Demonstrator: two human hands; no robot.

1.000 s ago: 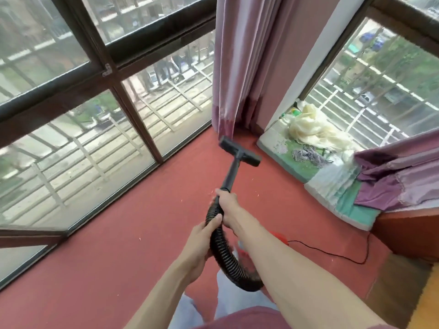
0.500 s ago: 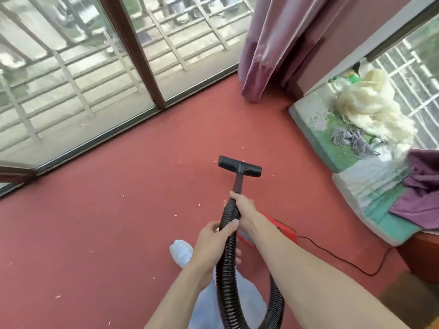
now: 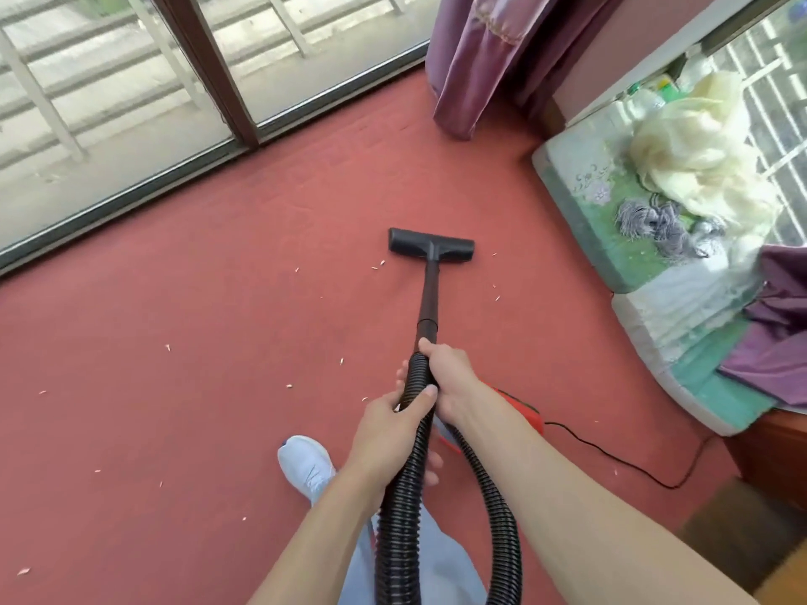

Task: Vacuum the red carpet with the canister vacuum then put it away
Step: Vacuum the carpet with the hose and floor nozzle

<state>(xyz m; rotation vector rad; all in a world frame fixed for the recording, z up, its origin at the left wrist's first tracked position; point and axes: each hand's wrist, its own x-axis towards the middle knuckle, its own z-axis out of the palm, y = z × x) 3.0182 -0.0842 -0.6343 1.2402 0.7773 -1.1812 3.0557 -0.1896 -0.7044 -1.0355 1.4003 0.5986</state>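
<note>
Many pale scraps (image 3: 378, 265) (near nozzle (image 3: 430, 244)) dot the red carpet (image 3: 218, 320).

Head cam, fwd/down over carpet (image 3: 183, 325)

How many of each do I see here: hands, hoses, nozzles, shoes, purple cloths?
Hands: 2, left hand and right hand, both gripping the hose
Hoses: 1
Nozzles: 1, the nozzle
Shoes: 1, the shoe
Purple cloths: 2, the curtain and a cloth at right
Total: 7
</note>
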